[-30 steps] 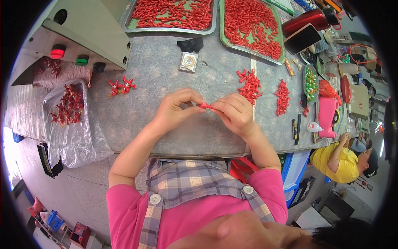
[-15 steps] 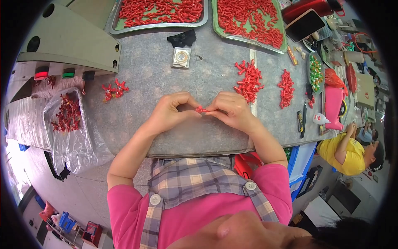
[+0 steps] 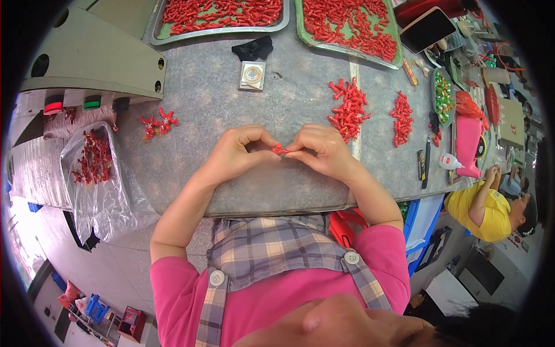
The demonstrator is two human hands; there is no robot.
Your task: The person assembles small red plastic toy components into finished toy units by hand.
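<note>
Between my fingertips, over the near part of the grey table, is a small red piece point(image 3: 280, 149); its exact shape is too small to make out. My left hand point(image 3: 241, 151) pinches its left end between thumb and forefinger. My right hand point(image 3: 321, 149) grips the other end the same way, so both hands nearly meet. To the right of them lies a heap of red pieces point(image 3: 349, 113), with a smaller red heap point(image 3: 401, 118) beyond it. A few red figures with gold bits point(image 3: 159, 124) rest on the table at the left.
Two metal trays point(image 3: 219, 34) point(image 3: 347, 56) of red pieces stand at the back. At left are a grey machine point(image 3: 110, 52) with buttons and a plastic-lined bin point(image 3: 92, 159). A pen point(image 3: 426, 165) and glue bottle point(image 3: 450, 162) lie right, near a person in yellow point(image 3: 483, 211).
The red piece has turned slightly between my fingertips and sits a little higher in the picture. Both hands keep their pinch, and the heaps look the same.
</note>
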